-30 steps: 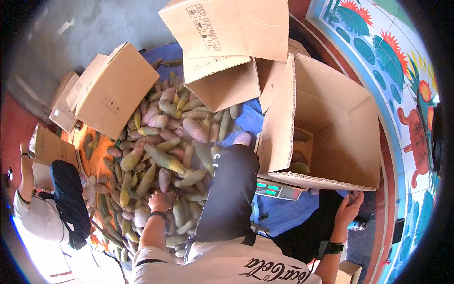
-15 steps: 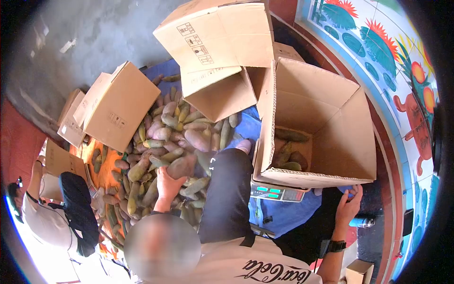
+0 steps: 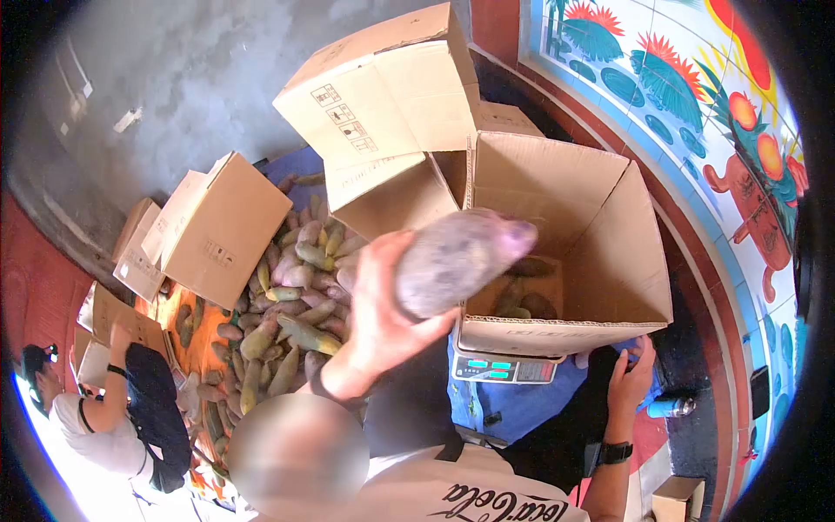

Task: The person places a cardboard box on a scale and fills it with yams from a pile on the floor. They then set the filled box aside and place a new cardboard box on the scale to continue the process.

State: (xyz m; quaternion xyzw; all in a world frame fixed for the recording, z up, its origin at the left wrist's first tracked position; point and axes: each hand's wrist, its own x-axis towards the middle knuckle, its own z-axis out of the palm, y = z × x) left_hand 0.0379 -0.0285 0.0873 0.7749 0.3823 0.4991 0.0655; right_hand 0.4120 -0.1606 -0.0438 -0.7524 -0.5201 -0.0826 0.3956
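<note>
In the head view my left hand (image 3: 387,300) is wrapped round a large purple-grey root vegetable (image 3: 461,261), held in the air at the near left edge of an open cardboard box (image 3: 565,327). Several green and dark vegetables (image 3: 535,304) lie on the bottom of this box. It stands on a digital scale (image 3: 504,369) with lit green displays. My right hand (image 3: 633,378), a watch on its wrist, rests by my knee just below the box's near right corner. Its fingers are apart and seem to hold nothing.
A heap of green and purple vegetables (image 3: 291,300) covers the floor to the left. More cardboard boxes (image 3: 222,230) stand around it, one tall box (image 3: 383,96) at the back. A co-worker (image 3: 104,418) is at far left. A bottle (image 3: 671,407) lies at right.
My left hand has lifted the root vegetable from the heap and carried it up and right to the box. My right hand stays by the knee. The co-worker's arm has moved.
</note>
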